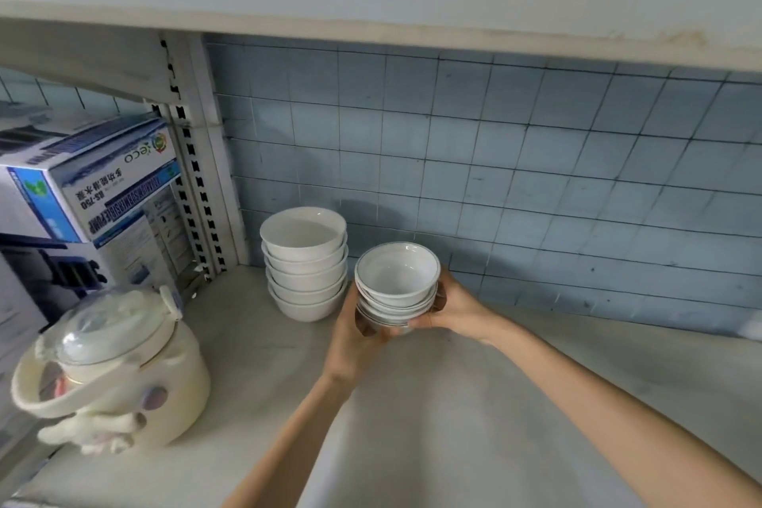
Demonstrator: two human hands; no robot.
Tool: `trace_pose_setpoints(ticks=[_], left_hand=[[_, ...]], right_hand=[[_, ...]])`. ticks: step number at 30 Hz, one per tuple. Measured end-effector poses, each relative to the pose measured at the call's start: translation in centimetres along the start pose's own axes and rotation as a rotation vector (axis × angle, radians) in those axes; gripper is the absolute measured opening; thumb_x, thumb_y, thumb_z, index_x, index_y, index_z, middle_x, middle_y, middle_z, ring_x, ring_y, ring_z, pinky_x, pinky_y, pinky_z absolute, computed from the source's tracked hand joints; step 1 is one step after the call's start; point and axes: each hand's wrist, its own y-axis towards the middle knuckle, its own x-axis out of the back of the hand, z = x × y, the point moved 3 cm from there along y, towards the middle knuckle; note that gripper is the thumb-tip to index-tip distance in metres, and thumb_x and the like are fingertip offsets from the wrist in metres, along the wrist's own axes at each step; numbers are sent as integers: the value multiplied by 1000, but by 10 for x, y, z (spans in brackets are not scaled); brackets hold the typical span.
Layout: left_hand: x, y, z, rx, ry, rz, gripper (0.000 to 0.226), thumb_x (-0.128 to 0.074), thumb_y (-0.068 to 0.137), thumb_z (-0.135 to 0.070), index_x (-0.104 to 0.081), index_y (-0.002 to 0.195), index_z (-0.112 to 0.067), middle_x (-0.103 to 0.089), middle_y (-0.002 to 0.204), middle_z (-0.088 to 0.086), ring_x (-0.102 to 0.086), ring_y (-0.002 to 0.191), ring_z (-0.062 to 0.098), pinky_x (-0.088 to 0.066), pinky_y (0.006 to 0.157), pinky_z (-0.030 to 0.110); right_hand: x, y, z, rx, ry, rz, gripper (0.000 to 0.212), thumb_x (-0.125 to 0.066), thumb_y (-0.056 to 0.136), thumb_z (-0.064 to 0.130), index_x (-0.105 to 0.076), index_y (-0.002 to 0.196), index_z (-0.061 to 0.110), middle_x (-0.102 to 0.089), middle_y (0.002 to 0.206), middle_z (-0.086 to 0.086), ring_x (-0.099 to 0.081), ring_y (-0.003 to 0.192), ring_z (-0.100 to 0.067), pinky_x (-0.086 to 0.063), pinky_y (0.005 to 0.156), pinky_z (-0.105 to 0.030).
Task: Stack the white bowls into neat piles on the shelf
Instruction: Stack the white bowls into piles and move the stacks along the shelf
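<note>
Fingers of left hand and right hand clasped round a short stack of blue-rimmed white ceramic bowls. Holding it just right of the tall pile of plain white ceramic bowls; contact with pale shelf unclear. Seemingly mid-placement. Next calls for setting down level beside that pile, then letting go.
</note>
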Motion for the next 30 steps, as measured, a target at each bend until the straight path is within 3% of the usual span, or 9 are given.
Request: trace_pose_setpoints(ticks=[4,7,11,16,19,22,24,27,30], left_hand=[[0,-4,2,21,-1,-23,68,-73,69,-2,-48,129,-19,-65,117,-9,-61,109,5,-49,81,17],[-1,-8,0,16,-1,-37,70,-69,70,-5,-45,134,-16,-61,125,-1,-59,113,7,-50,89,22],[-1,-11,-3,34,-6,-43,72,-66,69,-1,-43,135,-15,-59,129,2,-58,116,11,-48,97,27],[-1,-13,-7,62,-10,-43,74,-66,67,-4,-42,136,-16,-58,130,1,-57,118,11,-47,99,28],[-1,-13,-8,70,4,-16,81,-72,61,-16,-42,135,-23,-57,130,-2,-55,120,13,-46,101,35],[-1,-12,-9,95,5,11,81,-72,59,-20,-40,133,-28,-57,128,-5,-55,119,12,-47,100,36],[-1,-13,-10,106,27,33,82,-69,65,-18,-36,140,-21,-55,131,-4,-54,121,12,-44,103,40],[4,-16,-16,87,123,69,78,-66,76,-11,-30,144,-14,-50,138,1,-48,126,14,-38,109,40],[13,-21,-28,8,276,75,60,-58,86,3,-34,139,-8,-49,136,6,-47,125,23,-37,107,43]], right_hand=[[-7,-4,5,4,18,10,97,-80,64,-3,-23,137,20,-43,139,-5,-49,116,-2,-45,90,-14],[-9,-10,15,-27,64,-52,104,-87,53,25,-24,136,26,-44,132,13,-46,114,6,-44,91,-15],[-9,-12,24,-49,107,-181,113,-83,57,36,-15,147,29,-37,142,10,-35,134,-10,-34,111,-41],[-16,-15,27,0,91,-236,72,-78,71,18,-36,127,35,-49,121,21,-46,121,-3,-38,106,-30],[-20,-17,25,-2,94,-254,69,-77,74,21,-34,125,39,-47,121,27,-46,117,4,-39,105,-30],[-23,-20,26,-8,73,-268,70,-75,77,20,-32,129,35,-45,120,29,-43,111,15,-35,103,-21],[-23,-25,29,-25,43,-265,77,-77,75,29,-30,137,31,-44,128,24,-41,122,8,-32,107,-23],[-23,-40,34,-85,-69,-279,106,-76,64,57,-17,148,30,-31,149,12,-29,137,-6,-26,115,-34],[-14,-66,39,-112,-303,-438,91,-61,76,61,-17,148,27,-30,151,8,-28,139,-12,-27,113,-33]])
